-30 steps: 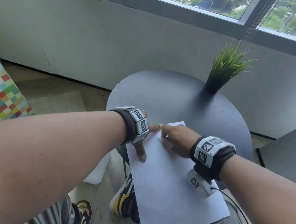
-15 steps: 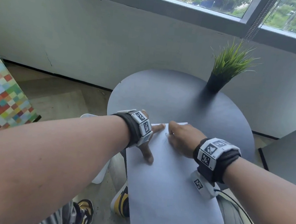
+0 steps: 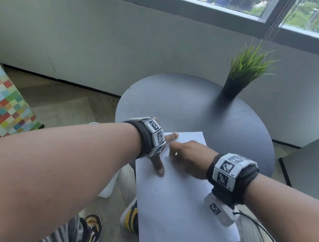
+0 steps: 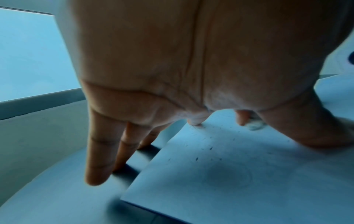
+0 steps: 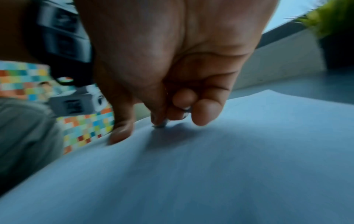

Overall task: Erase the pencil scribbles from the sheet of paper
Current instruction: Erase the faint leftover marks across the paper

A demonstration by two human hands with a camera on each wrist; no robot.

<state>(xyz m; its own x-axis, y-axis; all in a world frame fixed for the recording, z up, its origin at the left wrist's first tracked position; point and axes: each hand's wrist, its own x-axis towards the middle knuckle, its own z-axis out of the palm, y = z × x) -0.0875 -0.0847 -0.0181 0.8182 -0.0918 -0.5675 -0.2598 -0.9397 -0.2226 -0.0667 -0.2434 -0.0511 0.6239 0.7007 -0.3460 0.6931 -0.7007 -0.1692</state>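
A white sheet of paper (image 3: 181,205) lies on the round dark table (image 3: 185,105), its near end hanging over the table's edge. My left hand (image 3: 163,152) is spread flat, thumb and forefinger pressing the sheet's far left part (image 4: 239,174), the other fingers on the table. My right hand (image 3: 186,158) is curled, pinching a small white eraser (image 5: 161,124) whose tip touches the paper (image 5: 210,166). The eraser (image 4: 253,125) also shows in the left wrist view, beside dark eraser crumbs (image 4: 203,147). Faint pencil marks (image 3: 188,138) remain near the sheet's far edge.
A potted grass plant (image 3: 237,77) in a black pot stands at the table's far right. A wall and window run behind it. To the left lies a colourful checked surface (image 3: 2,105). My shoes (image 3: 130,217) and knees are below the paper's overhang.
My right hand has slid towards me and leftwards over the paper with the eraser. The left hand has kept its place on the sheet.
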